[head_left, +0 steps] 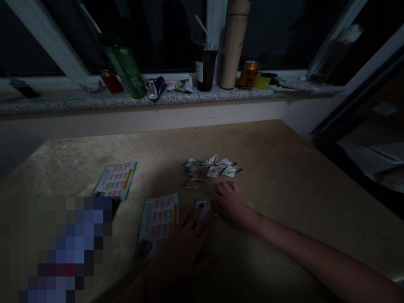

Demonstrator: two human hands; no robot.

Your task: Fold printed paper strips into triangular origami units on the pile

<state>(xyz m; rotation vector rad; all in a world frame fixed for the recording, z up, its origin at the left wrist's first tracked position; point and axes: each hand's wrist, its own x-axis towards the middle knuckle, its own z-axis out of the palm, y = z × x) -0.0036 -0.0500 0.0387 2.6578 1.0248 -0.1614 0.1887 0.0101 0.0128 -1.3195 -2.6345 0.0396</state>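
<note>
A small folded piece of printed paper (203, 205) lies on the table between my two hands. My left hand (186, 237) is in shadow, its fingers stretched out and spread, with the fingertips resting on this paper. It also covers the lower right of a printed card (159, 216) with red and orange blocks. My right hand (232, 204) has its fingers curled together at the right edge of the folded paper; its thumb is hard to see. Just beyond that hand lie several diamond-shaped folded papers (214, 170).
Another printed card (116, 180) lies further left on the brown table (268, 147). A blurred-out patch hides the lower left. Along the stone sill (176, 99) stand a green carton (128, 69), a dark cup with a straw (205, 69), a tall tube (233, 46) and a gold can (249, 75).
</note>
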